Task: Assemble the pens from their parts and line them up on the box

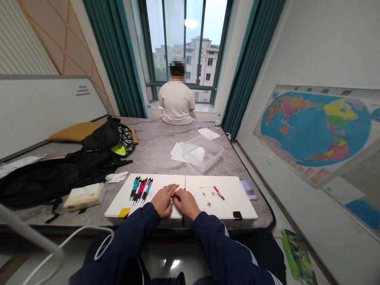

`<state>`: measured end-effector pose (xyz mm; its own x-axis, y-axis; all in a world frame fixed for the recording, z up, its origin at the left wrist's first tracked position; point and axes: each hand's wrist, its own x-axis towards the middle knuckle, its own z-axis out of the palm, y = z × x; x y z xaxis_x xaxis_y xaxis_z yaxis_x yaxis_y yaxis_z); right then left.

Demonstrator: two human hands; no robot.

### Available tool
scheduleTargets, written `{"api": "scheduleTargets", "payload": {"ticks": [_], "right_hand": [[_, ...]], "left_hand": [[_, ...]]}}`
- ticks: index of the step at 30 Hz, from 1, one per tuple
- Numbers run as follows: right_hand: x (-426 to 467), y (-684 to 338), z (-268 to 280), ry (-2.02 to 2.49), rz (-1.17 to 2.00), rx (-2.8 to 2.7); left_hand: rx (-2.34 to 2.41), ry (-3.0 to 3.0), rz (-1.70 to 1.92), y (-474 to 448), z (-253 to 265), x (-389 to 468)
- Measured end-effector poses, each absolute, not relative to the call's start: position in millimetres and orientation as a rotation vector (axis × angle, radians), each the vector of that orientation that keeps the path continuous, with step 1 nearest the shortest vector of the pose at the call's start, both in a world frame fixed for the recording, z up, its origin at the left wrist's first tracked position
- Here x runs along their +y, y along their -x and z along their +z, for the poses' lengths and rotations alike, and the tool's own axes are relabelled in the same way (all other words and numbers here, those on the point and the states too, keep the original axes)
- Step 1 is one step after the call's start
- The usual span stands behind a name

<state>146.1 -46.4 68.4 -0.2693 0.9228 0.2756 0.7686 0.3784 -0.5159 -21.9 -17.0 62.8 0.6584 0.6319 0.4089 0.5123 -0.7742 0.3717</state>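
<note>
My left hand (162, 201) and my right hand (187, 203) meet over the seam between two white boards. Closed fingers of both hands hold a small red pen part (177, 196), mostly covered by them. To the right of my hands lies a red pen barrel (218, 192) with a dark and silvery end. Tiny pen pieces (209, 204) and a small metallic piece (204, 194) rest near it. Left of my hands, several click pens (141, 190) in teal, red and black lie side by side.
The white boards (118, 206) carry yellow and black tape at the front. Behind them is a clear plastic bin (204, 156) beside papers (178, 152). A tissue pack (84, 196) and black bags (89, 158) lie left. A person (177, 101) sits by the window, facing away.
</note>
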Motion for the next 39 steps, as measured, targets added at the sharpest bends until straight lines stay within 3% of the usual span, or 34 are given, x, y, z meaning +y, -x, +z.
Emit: {"api": "scheduleTargets", "payload": {"ticks": [17, 39], "right_hand": [[-43.5, -165.9, 58.3, 1.306, 0.493, -1.993], [-46.9, -144.0, 40.0, 1.28, 0.783, -1.61]], "left_hand": [[1.028, -2.904, 0.664, 43.0, 46.2, 5.1], [1.065, -2.927, 1.054, 47.2, 41.3, 3.4]]}}
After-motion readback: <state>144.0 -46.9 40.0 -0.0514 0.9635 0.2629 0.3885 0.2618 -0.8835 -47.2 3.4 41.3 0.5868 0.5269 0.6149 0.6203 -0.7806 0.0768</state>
